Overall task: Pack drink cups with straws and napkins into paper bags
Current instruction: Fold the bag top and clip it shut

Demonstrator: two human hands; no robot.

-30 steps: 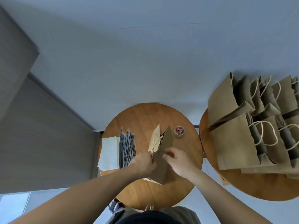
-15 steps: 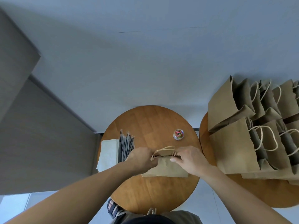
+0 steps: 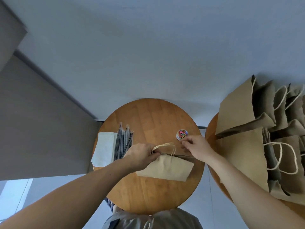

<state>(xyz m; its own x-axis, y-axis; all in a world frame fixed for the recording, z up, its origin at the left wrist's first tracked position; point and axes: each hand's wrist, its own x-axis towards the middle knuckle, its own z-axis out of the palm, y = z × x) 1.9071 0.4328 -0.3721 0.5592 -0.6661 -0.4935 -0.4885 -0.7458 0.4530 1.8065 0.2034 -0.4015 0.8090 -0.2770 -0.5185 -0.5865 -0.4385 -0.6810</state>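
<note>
The paper bag (image 3: 165,168) sits on the round counter (image 3: 148,192). The left hand (image 3: 140,156) pinches its top, likely to keep it closed. The right hand (image 3: 197,147) curls by the clip tub (image 3: 182,134). I cannot tell if it holds a clip.

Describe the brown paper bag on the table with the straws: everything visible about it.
The brown paper bag looks like plain kraft paper, with pale twisted-cord handles looping from its top edge. Its broad face shows to the camera, mouth pressed closed; whether it stands or lies flat is unclear. It rests on the round wooden table, near the person. The left hand grips the top edge at its left end. The right hand is over the top right corner, fingertips pinched; contact there is unclear.
</note>
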